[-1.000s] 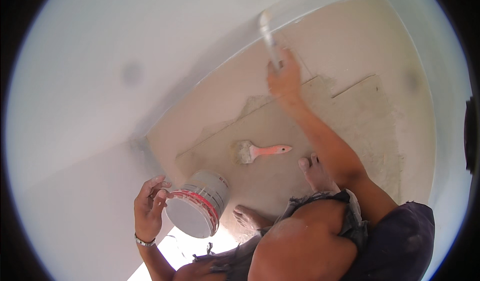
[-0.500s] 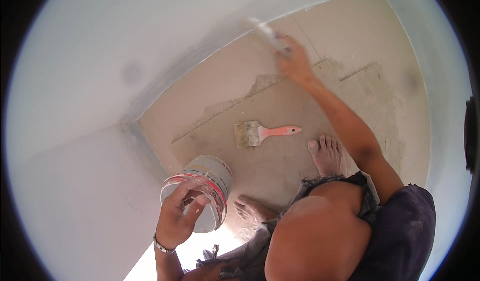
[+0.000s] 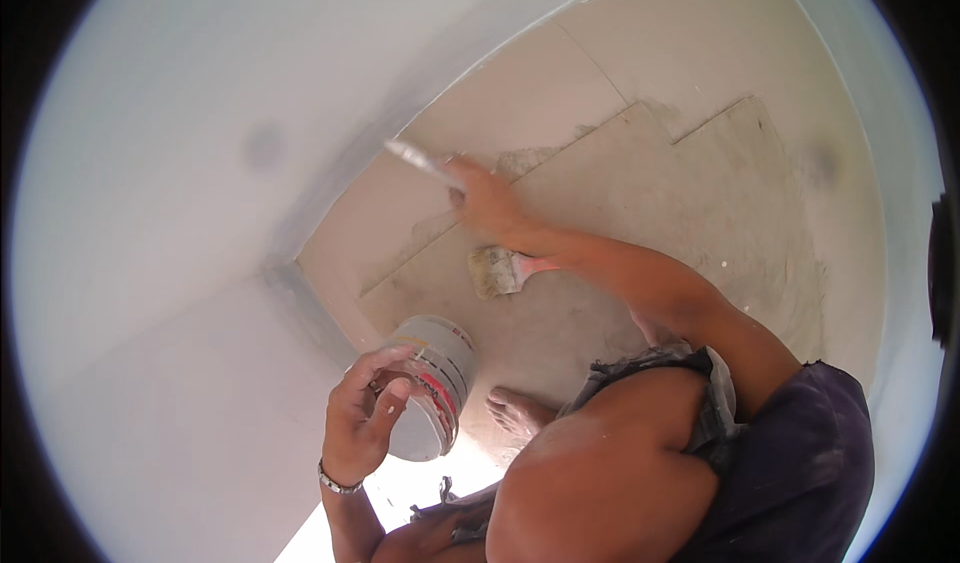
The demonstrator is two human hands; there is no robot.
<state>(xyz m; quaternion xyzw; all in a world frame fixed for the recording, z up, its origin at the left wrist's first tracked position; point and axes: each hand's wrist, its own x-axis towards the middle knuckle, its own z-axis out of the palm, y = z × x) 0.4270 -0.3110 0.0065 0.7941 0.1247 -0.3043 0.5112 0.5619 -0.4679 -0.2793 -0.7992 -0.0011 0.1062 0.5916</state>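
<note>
My right hand (image 3: 487, 203) is closed around a slim, whitish hand tool (image 3: 424, 162), blurred by motion. Its kind is hard to make out. The tool's tip points at the base of the wall, where a darker grey band meets the floor; whether it touches is unclear. My left hand (image 3: 362, 415), wearing a metal-banded watch or bracelet (image 3: 340, 480), grips the rim of a grey bucket (image 3: 447, 355) with red markings. What the bucket contains is hidden. Below my right forearm, a wide paintbrush (image 3: 497, 273) with dirty bristles and a red handle lies on the floor.
A pale wall (image 3: 240, 93) runs along the left and far side, meeting another wall (image 3: 190, 393) at a corner left of the bucket. Greyish sheets (image 3: 690, 203) cover part of the beige floor (image 3: 520, 73). My bare foot (image 3: 517, 410) stands right of the bucket.
My right hand has swept the tool left and nearer along the wall's base. The left hand stays at the bucket. My right forearm now covers part of the paintbrush's handle.
</note>
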